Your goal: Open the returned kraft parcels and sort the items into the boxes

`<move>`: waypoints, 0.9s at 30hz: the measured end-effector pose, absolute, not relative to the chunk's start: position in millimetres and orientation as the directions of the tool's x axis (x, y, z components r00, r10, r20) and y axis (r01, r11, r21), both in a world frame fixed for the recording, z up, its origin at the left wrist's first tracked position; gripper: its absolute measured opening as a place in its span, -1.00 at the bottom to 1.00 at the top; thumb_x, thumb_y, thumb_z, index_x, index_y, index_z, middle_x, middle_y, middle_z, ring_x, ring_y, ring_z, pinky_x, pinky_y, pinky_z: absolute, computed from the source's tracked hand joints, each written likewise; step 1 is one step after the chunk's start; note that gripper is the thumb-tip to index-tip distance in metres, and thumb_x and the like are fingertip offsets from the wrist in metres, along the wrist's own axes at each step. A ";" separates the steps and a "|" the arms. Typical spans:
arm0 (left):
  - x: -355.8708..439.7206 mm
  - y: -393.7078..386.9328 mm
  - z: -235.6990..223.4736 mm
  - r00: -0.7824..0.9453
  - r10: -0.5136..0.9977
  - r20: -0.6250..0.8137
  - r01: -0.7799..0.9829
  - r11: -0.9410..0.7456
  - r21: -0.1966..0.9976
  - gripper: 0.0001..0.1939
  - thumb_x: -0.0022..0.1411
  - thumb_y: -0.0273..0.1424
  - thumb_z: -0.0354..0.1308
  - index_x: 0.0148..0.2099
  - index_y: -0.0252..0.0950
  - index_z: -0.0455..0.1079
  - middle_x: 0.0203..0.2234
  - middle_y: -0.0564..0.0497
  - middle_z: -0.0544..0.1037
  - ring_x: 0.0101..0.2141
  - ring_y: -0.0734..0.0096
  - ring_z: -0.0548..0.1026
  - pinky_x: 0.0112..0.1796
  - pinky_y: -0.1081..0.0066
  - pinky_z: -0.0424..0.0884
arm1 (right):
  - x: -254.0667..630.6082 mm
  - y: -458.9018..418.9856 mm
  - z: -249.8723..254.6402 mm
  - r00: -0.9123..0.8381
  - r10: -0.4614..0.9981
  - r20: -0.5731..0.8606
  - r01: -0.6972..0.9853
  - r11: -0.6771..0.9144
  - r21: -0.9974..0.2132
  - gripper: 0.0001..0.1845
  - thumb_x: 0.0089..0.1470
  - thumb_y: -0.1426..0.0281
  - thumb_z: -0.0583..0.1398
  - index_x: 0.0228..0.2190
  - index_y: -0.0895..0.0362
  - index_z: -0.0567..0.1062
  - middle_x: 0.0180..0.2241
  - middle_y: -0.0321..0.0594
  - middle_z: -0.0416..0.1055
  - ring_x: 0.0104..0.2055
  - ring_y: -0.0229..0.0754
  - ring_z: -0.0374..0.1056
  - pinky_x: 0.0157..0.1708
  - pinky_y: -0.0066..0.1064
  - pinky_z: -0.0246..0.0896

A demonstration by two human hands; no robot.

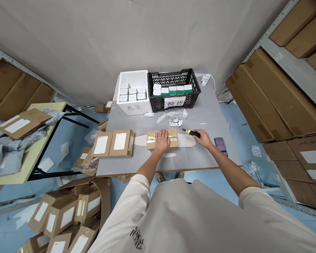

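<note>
A taped cardboard box [173, 137] lies on the grey table [147, 163] in front of me. My left hand [162, 140] rests flat on top of it, fingers stretched over the shiny tape and holding nothing. To the right of the box, my right hand [203, 137] is closed around a black and yellow utility knife [191, 133]. The knife's blade points left, toward the box, and is apart from it. Crumpled paper [176, 122] lies just beyond the box.
Two labelled cardboard boxes [113, 143] stand at left. Behind are a white foam box [134, 107] and a black crate [173, 75], both holding small white boxes. A phone [221, 146] lies at right. A carton [105, 196] of parcels stands on the floor at left.
</note>
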State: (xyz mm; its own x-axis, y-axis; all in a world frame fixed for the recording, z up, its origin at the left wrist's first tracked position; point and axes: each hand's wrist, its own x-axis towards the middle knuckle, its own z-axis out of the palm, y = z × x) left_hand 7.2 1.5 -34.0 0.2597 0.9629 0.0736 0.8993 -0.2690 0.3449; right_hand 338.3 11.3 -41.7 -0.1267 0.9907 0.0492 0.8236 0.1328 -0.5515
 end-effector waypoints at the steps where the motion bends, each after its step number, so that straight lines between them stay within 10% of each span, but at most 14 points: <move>1: 7.3 1.1 -34.0 0.262 0.962 0.072 0.896 -0.270 0.352 -0.42 0.45 -0.28 -0.12 0.44 -0.29 0.13 0.41 -0.24 0.20 0.42 -0.01 0.05 0.38 -0.11 -0.13 | 334.8 9.0 -42.6 -0.115 0.992 0.045 0.817 0.120 -0.564 -0.48 0.23 0.07 0.18 0.11 0.05 0.52 0.04 0.00 0.50 0.10 0.21 0.34 0.09 0.02 0.20; 14: -82.2 -39.7 -26.3 0.233 0.971 0.060 0.896 -0.238 0.375 -0.07 0.17 0.01 0.31 0.45 -0.19 0.09 0.47 -0.24 0.01 0.46 -0.14 -0.10 0.40 -0.14 -0.26 | 252.6 -9.9 -47.3 -0.189 0.982 -0.028 0.548 0.082 -0.833 -0.51 0.16 0.05 0.24 0.06 -0.01 0.50 0.04 -0.13 0.52 0.03 0.05 0.46 0.07 -0.08 0.36; 21: -108.5 -45.9 -43.6 0.062 0.984 -0.166 0.843 0.038 0.537 -0.08 0.29 -0.17 0.22 0.53 -0.19 -0.14 0.39 -0.34 0.11 0.32 -0.16 0.24 0.22 -0.02 0.26 | 219.3 -24.4 -43.0 -0.205 0.973 -0.104 0.515 0.017 -0.857 -0.56 0.16 0.06 0.23 0.02 -0.05 0.49 -0.01 -0.21 0.57 0.03 0.04 0.49 0.11 -0.04 0.35; 27: -100.3 -24.9 -27.4 0.071 0.969 -0.236 0.818 0.079 0.570 -0.09 0.27 -0.04 0.21 0.52 -0.11 -0.07 0.21 -0.24 0.30 0.20 -0.06 0.39 0.15 0.14 0.33 | 219.2 -20.3 -31.1 -0.050 0.996 -0.068 0.516 -0.033 -0.856 -0.48 0.15 0.01 0.21 0.07 -0.03 0.45 0.01 -0.15 0.57 0.07 0.07 0.47 0.09 -0.02 0.34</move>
State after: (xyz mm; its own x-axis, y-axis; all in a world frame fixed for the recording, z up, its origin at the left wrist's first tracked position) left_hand -100.3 -24.9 -27.4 0.0705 0.9692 -0.2360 0.8176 0.0794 0.5703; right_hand 219.2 -20.3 -31.1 -0.0496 0.9965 -0.0678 0.5163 -0.0326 -0.8558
